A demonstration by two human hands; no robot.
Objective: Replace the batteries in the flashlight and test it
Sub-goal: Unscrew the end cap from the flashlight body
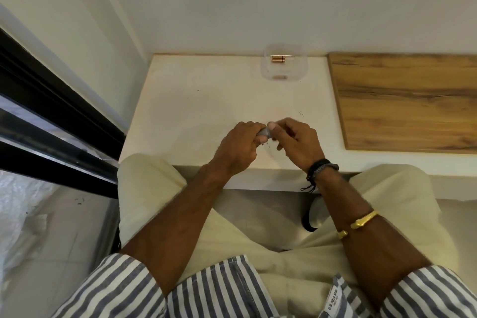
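My left hand is closed around a small grey flashlight, of which only a short end shows between my fingers. My right hand meets it from the right, thumb and fingertips pinching at that exposed end. Both hands hover low over the near part of the white tabletop. At the back edge of the table stands a clear plastic container holding copper-coloured batteries. Most of the flashlight is hidden inside my left fist.
A wooden board covers the right part of the surface. A white wall rises behind the table. A dark window frame runs along the left. My knees in cream trousers sit under the table's front edge.
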